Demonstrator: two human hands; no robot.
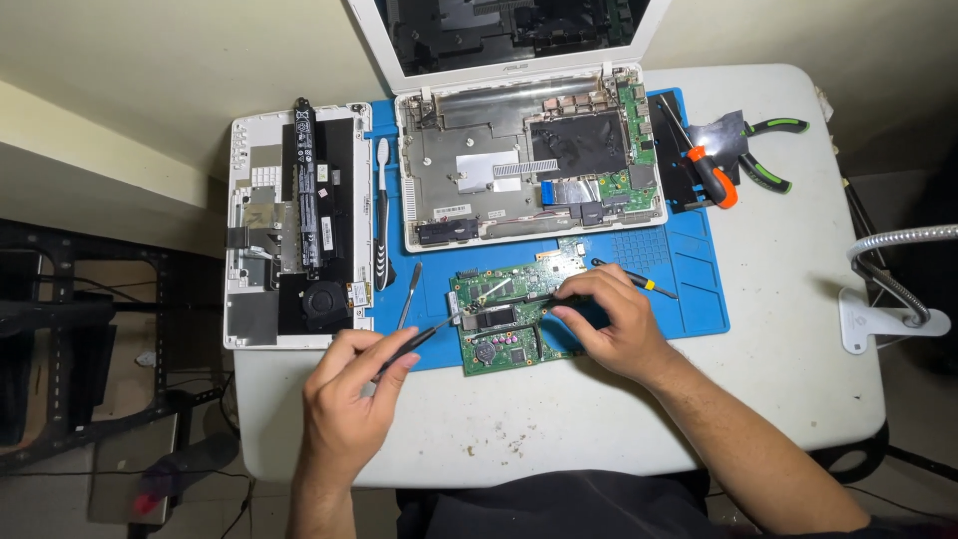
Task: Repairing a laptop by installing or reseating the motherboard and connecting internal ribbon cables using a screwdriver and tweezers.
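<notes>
Green board (509,314) lies flat at centre of the blue mat (689,289), on the white counter (798,329).

Left hand (349,399), at 7 o'clock from the board: grip pinched shut on a thin black tool (424,337), fingers curled around its rear end. The tool slants up toward 2 o'clock, its tip at the board's left edge.

Right hand (614,319) rests on the board's right half, fingers bent. Grip closed on a dark slim piece (519,299) that lies across the board's upper part; what the piece is, cannot tell.

Around the board:
- 12 o'clock: open laptop base (529,160), white frame, insides bare, screen raised behind it.
- 9 to 10 o'clock: white cover panel (249,240) with a long black battery (307,190) lying on it and a round fan near its lower right corner.
- Between panel and laptop: white toothbrush (383,200), lying lengthwise.
- Just left of the board: metal pry tool (410,294), on the mat.
- 2 o'clock from the right hand: small screwdriver (639,279) with yellow band, just beside the fingers.
- 1 o'clock, far corner: orange-handled screwdriver (711,175) and green-handled pliers (768,150).
- 3 o'clock: lamp gooseneck (888,269) on a white base at the counter edge.
</notes>
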